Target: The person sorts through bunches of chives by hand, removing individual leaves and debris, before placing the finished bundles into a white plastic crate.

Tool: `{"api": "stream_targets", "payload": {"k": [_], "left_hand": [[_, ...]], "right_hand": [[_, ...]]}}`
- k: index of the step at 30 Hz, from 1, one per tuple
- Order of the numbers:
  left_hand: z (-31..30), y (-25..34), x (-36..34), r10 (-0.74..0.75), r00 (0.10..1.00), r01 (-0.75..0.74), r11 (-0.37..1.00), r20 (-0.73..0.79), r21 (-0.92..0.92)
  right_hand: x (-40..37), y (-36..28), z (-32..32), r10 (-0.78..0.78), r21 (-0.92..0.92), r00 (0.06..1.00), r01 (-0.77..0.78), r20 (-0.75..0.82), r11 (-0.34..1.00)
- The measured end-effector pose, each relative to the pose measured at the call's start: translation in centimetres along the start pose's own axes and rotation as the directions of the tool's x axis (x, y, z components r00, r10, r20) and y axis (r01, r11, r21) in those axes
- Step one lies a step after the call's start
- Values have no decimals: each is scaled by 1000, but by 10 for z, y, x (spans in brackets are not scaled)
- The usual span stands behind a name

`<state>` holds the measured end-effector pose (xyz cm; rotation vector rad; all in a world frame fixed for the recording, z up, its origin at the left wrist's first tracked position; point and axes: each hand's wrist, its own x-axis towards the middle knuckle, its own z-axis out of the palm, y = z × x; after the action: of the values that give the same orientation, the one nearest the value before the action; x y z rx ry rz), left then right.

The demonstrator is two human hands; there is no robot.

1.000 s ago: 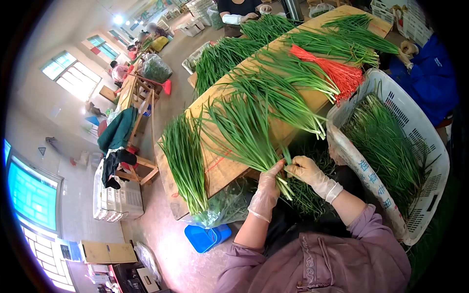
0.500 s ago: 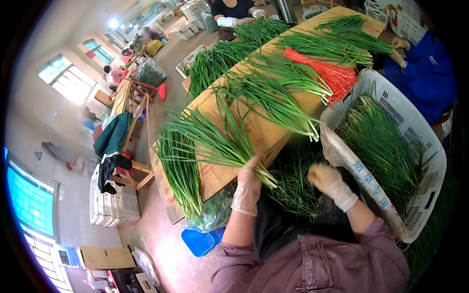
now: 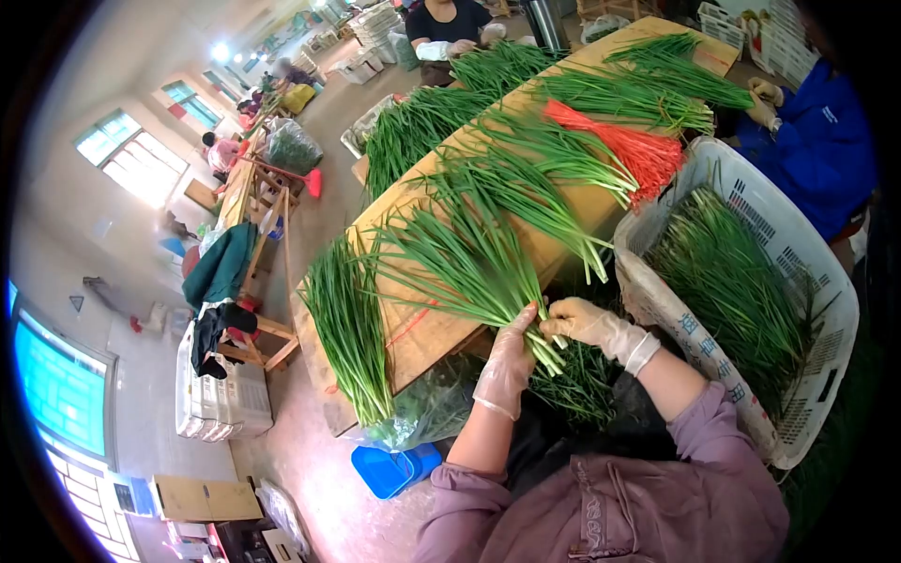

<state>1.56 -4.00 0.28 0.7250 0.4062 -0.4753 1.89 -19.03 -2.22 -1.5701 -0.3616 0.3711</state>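
At the left of the frame, a flat pile of greens (image 3: 349, 324) lies on the near end of the table (image 3: 424, 330). Just right of it, the bunch of chives (image 3: 460, 263) you hold fans out over the tabletop. Its long axis runs from the leaf tips at upper left down to the stem ends at lower centre, where both hands meet. Your left hand (image 3: 511, 361), gloved, is closed round the stems from below. Your right hand (image 3: 587, 324), gloved too, touches the same stem ends from the right, fingers drawn narrow; whether they truly grip, I cannot tell. Farther right, the white crate (image 3: 678, 324) holds loose greens.
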Motion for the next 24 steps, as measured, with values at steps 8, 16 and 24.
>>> {"api": "stream_targets", "payload": {"k": [8, 16, 24], "left_hand": [[-4, 4, 4, 245, 945, -229, 969, -215, 96], [-9, 15, 7, 126, 991, -134, 976, -54, -174], [-15, 12, 5, 2, 965, 75, 956, 261, -284]], "right_hand": [[-76, -13, 13, -471, -805, 855, 118, -215, 582], [-55, -50, -58, -406, -857, 844, -114, -350, 503], [20, -59, -93, -282, -907, 884, -285, -374, 310]]}}
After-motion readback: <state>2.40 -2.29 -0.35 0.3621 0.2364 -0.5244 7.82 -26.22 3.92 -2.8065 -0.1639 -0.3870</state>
